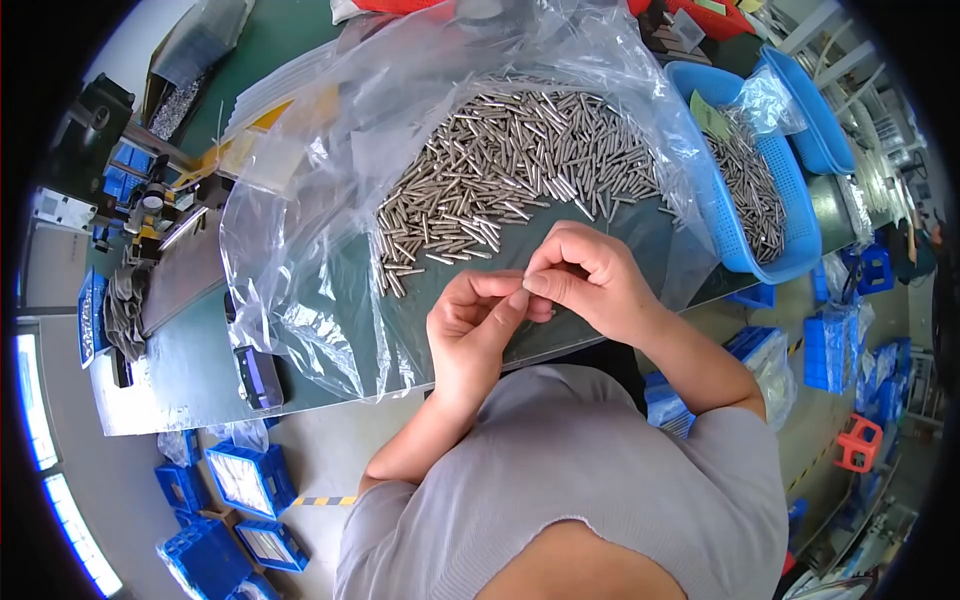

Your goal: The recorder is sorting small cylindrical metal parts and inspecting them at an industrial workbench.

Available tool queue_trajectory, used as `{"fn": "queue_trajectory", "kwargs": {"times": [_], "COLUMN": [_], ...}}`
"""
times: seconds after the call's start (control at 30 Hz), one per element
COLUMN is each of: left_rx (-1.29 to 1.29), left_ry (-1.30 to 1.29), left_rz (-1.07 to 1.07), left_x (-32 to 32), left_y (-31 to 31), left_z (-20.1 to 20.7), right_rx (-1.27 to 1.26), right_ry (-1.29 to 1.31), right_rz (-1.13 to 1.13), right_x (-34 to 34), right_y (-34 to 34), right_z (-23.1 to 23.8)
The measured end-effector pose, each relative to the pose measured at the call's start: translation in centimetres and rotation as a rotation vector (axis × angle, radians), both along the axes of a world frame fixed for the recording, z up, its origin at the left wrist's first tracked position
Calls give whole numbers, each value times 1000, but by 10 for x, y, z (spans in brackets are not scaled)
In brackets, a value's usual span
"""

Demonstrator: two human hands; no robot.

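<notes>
1. Left hand (468,325) and right hand (595,280): fingers meet, thumbs drawn close to forefingers — can't tell what, if anything, they grip.
2. Pinch lightly, with the 2 thumbs level.
3. Metal pins (510,150) lie heaped just beyond the fingers — avoid brushing them.

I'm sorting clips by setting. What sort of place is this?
Probably a factory workshop or parts-handling area: small metal pins are heaped at a green workbench, more fill a blue perforated basket, and blue crates stand below.
</notes>
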State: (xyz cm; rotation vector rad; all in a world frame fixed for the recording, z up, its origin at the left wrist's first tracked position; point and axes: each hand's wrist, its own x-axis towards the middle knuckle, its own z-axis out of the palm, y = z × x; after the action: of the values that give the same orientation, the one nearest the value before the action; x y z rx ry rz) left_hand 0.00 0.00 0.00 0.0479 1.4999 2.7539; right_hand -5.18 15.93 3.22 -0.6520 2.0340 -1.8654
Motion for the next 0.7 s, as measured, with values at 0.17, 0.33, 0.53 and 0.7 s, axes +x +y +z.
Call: {"fn": "queue_trajectory", "kwargs": {"times": [0.17, 0.33, 0.53, 0.7], "left_rx": [46, 65, 74, 62], "left_ry": [-26, 2, -2, -11], "left_rz": [-1, -13, -9, 25], "left_x": [1, 0, 0, 0], "left_y": [3, 1, 2, 3], "left_z": [0, 0, 1, 0], "right_rx": [-143, -412, 666, 738], "right_ry": [-320, -464, 602, 826], "right_rz": [-136, -166, -197, -220], "right_x": [-18, -55, -55, -51], "right_y": [26, 36, 17, 15], "right_z": [3, 11, -3, -13]}}
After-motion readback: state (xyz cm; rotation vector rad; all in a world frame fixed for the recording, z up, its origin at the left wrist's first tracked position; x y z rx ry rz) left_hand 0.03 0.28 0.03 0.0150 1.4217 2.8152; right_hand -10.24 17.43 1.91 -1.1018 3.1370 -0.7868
